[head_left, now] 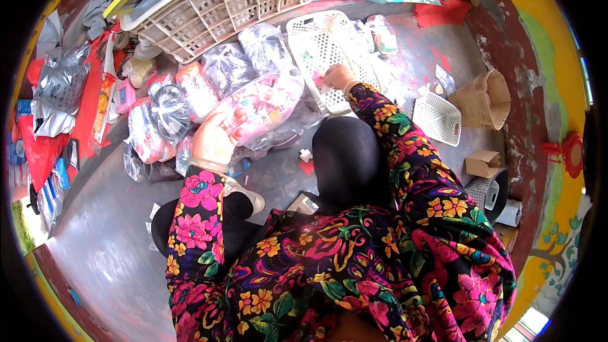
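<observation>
My left hand (pixel 214 140) is curled closed at the near-left edge of a pale pink container (pixel 284 96) full of small colourful pieces. Whatever its fingers hold is too small to tell. Over a white perforated plastic basket (pixel 320 47), my right hand (pixel 339 78) reaches with its fingers drawn together; their tips are partly hidden, and I cannot make out what is in them. Pinkish bits show beside those fingers in the basket. Clear plastic bags of dark goods (pixel 227 68) lie just beyond the pink container.
A big cream crate (pixel 209 16) stands at the back. More filled bags (pixel 151 128) are heaped on the left. To the right are a smaller white basket (pixel 437 117), a brown paper sack (pixel 486 100) and a cardboard box (pixel 484 164). A small white piece (pixel 306 154) lies near my knee.
</observation>
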{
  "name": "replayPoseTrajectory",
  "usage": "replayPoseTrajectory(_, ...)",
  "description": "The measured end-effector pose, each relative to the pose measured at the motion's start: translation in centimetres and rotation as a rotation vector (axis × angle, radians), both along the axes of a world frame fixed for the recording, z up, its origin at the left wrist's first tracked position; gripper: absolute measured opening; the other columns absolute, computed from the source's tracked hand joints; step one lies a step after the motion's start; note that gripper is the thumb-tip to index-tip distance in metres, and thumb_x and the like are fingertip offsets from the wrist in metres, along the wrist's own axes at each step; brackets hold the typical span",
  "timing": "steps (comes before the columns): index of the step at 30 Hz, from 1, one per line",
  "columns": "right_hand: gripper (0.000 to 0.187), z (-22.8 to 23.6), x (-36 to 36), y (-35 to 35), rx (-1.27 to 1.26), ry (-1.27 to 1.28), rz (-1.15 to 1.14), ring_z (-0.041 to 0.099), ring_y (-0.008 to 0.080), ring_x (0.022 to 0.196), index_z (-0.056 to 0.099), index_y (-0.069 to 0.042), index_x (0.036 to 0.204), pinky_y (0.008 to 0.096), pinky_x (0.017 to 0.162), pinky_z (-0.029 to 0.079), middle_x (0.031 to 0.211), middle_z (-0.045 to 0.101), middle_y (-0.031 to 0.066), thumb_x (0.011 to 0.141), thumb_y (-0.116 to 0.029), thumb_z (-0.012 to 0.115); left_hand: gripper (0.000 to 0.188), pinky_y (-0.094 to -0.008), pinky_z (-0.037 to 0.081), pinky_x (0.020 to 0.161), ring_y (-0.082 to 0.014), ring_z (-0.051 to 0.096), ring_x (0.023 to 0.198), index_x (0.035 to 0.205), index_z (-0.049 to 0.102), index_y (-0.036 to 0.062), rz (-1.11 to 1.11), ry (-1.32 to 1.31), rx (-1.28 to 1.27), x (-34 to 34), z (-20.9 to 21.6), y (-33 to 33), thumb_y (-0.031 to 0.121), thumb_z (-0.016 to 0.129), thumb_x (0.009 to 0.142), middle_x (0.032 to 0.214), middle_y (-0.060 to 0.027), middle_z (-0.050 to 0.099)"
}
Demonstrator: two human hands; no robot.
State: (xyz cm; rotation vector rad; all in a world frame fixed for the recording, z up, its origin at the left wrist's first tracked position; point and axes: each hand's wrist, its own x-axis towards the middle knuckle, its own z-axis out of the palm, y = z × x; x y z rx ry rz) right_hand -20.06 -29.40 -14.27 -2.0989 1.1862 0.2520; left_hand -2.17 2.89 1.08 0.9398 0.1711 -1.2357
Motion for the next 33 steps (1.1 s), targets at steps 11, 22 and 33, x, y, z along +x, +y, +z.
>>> replayPoseTrajectory(11,0.014,14.6,-0.1,1.1,0.376,-0.597,-0.169,0.053,0.0073,0.064,0.062,-0.004,0.085,0.0204,0.055,0.042,0.072,0.059,0.0007,0.072,-0.009,0.058,0.046,-0.0285,0.043,0.064,-0.021,0.054,0.089,0.126,0.033,0.0079,-0.051,-0.052,-0.016,0.2,-0.5,0.4,0.013,0.043,0.082,0.098,-0.0122,0.056)
replayPoseTrajectory(22,0.024,13.3,10.8,10.8,0.799,-0.263,0.414,0.056,0.0103,0.068,0.058,0.001,0.095,0.0226,0.061,0.048,0.077,0.06,0.0061,0.074,-0.011,0.057,0.044,-0.0272,0.044,0.062,-0.0204,0.055,0.086,0.126,0.033,0.0057,-0.055,-0.088,-0.049,0.3,-0.9,0.5,0.012,0.041,0.083,0.099,-0.0133,0.055)
replayPoseTrajectory(33,0.016,12.8,9.0,2.3,0.277,-0.573,-0.021,0.059,0.0137,0.065,0.062,-0.002,0.086,0.0234,0.053,0.048,0.076,0.061,0.0042,0.075,-0.011,0.055,0.032,-0.0284,0.044,0.063,-0.0213,0.055,0.087,0.115,0.042,0.0059,0.008,-0.067,0.003,-0.1,-0.1,1.2,0.012,0.042,0.083,0.095,-0.013,0.057)
